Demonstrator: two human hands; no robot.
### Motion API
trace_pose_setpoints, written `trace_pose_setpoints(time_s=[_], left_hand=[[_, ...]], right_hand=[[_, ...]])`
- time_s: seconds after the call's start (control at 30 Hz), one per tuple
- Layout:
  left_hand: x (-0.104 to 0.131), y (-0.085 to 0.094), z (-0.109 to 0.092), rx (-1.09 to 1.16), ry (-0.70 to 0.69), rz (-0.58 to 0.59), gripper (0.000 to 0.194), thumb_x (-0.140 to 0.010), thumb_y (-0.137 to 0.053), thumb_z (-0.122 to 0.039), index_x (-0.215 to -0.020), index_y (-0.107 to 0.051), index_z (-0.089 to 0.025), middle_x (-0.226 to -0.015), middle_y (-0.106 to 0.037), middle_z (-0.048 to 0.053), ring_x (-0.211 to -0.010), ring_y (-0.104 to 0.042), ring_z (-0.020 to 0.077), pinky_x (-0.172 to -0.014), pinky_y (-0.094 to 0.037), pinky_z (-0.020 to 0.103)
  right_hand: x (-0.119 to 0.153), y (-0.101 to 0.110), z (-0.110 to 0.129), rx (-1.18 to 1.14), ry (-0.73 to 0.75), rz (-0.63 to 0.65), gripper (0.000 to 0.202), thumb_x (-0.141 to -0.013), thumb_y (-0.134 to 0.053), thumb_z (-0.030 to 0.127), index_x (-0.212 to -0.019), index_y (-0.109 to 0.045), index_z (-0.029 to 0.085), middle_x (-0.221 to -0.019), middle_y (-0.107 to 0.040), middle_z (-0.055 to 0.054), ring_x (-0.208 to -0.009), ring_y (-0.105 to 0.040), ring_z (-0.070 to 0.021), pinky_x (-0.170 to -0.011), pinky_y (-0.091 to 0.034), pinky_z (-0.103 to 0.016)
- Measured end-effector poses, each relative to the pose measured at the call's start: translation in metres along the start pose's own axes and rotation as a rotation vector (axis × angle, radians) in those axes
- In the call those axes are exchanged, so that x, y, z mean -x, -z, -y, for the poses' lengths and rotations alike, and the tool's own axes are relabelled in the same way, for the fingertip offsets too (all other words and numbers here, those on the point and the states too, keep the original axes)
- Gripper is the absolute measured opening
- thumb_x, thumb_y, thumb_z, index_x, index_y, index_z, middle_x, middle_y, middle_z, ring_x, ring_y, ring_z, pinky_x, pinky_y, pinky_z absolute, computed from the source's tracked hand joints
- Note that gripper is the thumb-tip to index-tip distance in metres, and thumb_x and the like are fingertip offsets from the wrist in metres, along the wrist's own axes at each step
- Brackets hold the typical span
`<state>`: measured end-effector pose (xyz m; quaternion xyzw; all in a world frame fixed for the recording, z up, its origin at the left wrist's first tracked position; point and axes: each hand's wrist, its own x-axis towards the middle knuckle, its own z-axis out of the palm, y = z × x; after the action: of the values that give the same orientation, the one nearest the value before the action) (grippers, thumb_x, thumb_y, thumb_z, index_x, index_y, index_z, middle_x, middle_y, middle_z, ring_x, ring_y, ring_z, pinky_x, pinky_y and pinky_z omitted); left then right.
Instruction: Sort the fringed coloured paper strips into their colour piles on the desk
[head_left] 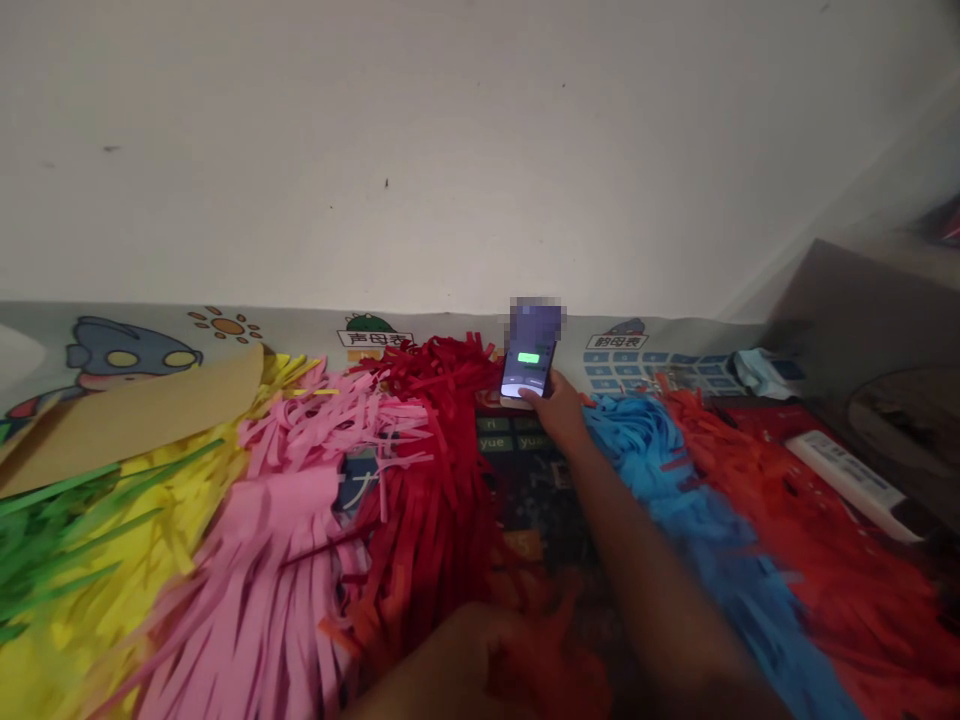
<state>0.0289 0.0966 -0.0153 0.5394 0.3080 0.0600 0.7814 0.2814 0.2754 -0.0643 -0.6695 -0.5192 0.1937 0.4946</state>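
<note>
A lit phone (pixel 531 350) stands upright against the wall's foot, and my right hand (pixel 559 405) is on its lower right edge with the thumb on the screen. The other fingers are hidden behind the phone. Low in the middle, my left hand (pixel 469 655), blurred and dim, is closed around orange paper fringe (pixel 551 650). Beside it spread dark red fringe (pixel 431 510) and pink fringe (pixel 262 590). Blue fringe (pixel 675 480) lies right of my right forearm.
Yellow fringe (pixel 161 530), green fringe (pixel 45 530) and brown paper (pixel 142 420) lie at left. Red-orange fringe (pixel 810 530) and a long white box (pixel 844 475) are at right. A crumpled pale packet (pixel 761 372) sits near the wall (pixel 450 150). A printed mat (pixel 517 440) lies underneath.
</note>
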Motion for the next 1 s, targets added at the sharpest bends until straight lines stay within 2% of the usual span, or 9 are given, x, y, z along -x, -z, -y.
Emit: trace_pose_setpoints(time_s=[0.07, 0.2, 0.5, 0.7, 1.0], left_hand=[[0.006, 0.005, 0.001, -0.002, -0.003, 0.039, 0.033, -0.079, -0.074, -0.036, -0.109, -0.069, -0.024, -0.113, -0.07, 0.003, -0.106, -0.065, 0.0263, -0.091, -0.052, 0.038], [0.006, 0.012, -0.004, -0.011, -0.029, 0.124, 0.035, -0.094, -0.059, -0.037, -0.121, -0.059, -0.015, -0.122, -0.061, 0.009, -0.105, -0.062, 0.0239, -0.089, -0.054, 0.044], [0.004, 0.016, -0.013, -0.024, -0.079, 0.213, 0.034, -0.094, -0.058, -0.034, -0.123, -0.058, -0.017, -0.125, -0.059, 0.01, -0.107, -0.061, 0.0227, -0.09, -0.054, 0.044], [0.001, 0.015, -0.01, -0.017, -0.082, 0.233, 0.034, -0.094, -0.059, -0.035, -0.123, -0.058, -0.017, -0.125, -0.06, 0.01, -0.106, -0.062, 0.0231, -0.089, -0.054, 0.044], [0.004, 0.012, -0.007, 0.007, -0.059, 0.22, 0.035, -0.094, -0.059, -0.035, -0.123, -0.058, -0.016, -0.124, -0.06, 0.009, -0.106, -0.062, 0.0239, -0.089, -0.054, 0.044]], right_hand=[[0.0, 0.001, 0.001, 0.002, 0.002, 0.002, 0.046, -0.074, -0.071, 0.038, -0.115, -0.063, 0.019, -0.107, -0.073, -0.009, -0.096, -0.068, -0.0272, -0.088, -0.051, -0.043], [0.001, 0.001, 0.002, 0.01, 0.004, -0.004, 0.046, -0.073, -0.072, 0.038, -0.114, -0.063, 0.019, -0.106, -0.073, -0.009, -0.095, -0.068, -0.0272, -0.087, -0.052, -0.042], [0.001, 0.0, 0.001, 0.01, -0.005, -0.01, 0.045, -0.073, -0.073, 0.038, -0.113, -0.063, 0.02, -0.104, -0.073, -0.008, -0.092, -0.068, -0.0264, -0.085, -0.053, -0.042], [0.002, 0.002, 0.004, 0.018, -0.001, -0.01, 0.046, -0.073, -0.072, 0.037, -0.112, -0.064, 0.015, -0.105, -0.073, -0.012, -0.093, -0.067, -0.0287, -0.087, -0.051, -0.043], [0.001, 0.001, 0.003, -0.016, -0.02, -0.004, 0.042, -0.071, -0.072, 0.035, -0.109, -0.064, 0.018, -0.106, -0.073, -0.01, -0.096, -0.067, -0.0282, -0.089, -0.051, -0.044]])
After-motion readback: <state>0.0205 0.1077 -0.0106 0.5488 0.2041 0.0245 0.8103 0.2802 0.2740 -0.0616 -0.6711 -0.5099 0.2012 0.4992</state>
